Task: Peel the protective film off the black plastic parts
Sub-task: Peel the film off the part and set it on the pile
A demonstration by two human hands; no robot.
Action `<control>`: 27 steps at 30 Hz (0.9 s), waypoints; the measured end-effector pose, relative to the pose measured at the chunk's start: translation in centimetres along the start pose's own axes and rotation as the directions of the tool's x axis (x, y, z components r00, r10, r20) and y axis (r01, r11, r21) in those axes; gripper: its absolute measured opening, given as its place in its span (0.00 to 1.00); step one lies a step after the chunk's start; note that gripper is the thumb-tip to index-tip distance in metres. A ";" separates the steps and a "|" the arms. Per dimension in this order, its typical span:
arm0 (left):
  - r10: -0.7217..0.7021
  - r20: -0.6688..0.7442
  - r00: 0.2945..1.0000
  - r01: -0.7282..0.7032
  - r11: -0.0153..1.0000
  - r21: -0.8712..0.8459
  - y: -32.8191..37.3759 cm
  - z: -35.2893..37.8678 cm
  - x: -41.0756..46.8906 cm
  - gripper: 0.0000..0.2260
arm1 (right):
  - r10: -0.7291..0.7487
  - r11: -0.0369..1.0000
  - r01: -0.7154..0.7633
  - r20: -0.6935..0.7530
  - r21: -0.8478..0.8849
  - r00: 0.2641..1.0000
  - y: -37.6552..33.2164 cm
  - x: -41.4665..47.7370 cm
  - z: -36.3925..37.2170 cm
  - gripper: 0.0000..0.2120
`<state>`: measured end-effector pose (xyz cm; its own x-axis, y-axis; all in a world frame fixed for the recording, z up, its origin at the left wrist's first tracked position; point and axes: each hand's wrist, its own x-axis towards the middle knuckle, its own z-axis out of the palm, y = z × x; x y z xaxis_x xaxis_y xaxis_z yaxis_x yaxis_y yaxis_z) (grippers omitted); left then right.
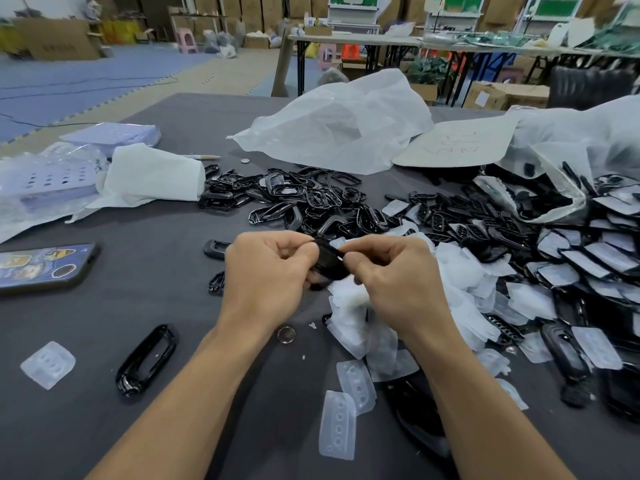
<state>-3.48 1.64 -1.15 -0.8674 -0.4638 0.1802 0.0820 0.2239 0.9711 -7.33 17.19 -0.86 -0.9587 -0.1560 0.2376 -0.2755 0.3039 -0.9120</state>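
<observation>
Over the middle of the grey table (145, 278), my left hand (266, 271) grips a small black plastic part (329, 263) from its left side. My right hand (394, 271) pinches the same part at its right end with thumb and forefinger. Most of the part is hidden between the fingers, so its film cannot be made out. Peeled translucent films (349, 310) lie heaped just below and right of my hands. A pile of black parts still covered with film (595, 261) spreads at the right, and glossy black frames (311, 199) are piled behind my hands.
A phone (41, 268) lies at the left edge. One black oval frame (147, 360) and a loose film (48, 364) sit front left, a coin-like disc (286, 335) between my wrists. White plastic bags (339, 126) and foam wrap (152, 178) fill the back.
</observation>
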 end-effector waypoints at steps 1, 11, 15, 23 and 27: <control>0.000 -0.067 0.998 -0.002 1.000 -0.024 0.1 -0.3 0.3 0.20 | -0.009 0.996 0.005 -0.043 -0.084 0.999 0.1 0.0 -0.2 0.09; -0.189 -0.264 0.946 0.113 0.954 -0.279 -0.6 -1.5 1.4 0.09 | -0.100 0.739 0.089 0.022 -0.668 0.995 0.8 0.1 0.0 0.03; -0.165 -0.260 0.951 0.098 0.963 -0.253 -0.8 -1.1 1.5 0.08 | -0.065 0.682 0.094 0.068 -0.725 0.996 1.1 0.3 -0.1 0.22; -0.133 -0.241 0.961 0.078 0.971 -0.227 -1.1 -0.8 1.6 0.09 | -0.202 0.820 0.110 -0.105 -0.562 0.974 1.4 0.5 0.3 0.03; -0.123 -0.250 0.960 0.068 0.974 -0.216 -1.2 -0.8 1.5 0.12 | -0.206 0.889 0.110 -0.174 -0.444 0.963 1.6 0.5 0.2 0.05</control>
<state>-4.51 -0.06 -1.94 -0.7205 -0.6872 0.0929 0.1270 0.0010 0.9919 -8.22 17.42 -2.31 -0.8788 -0.0494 0.4746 -0.3813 0.6708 -0.6361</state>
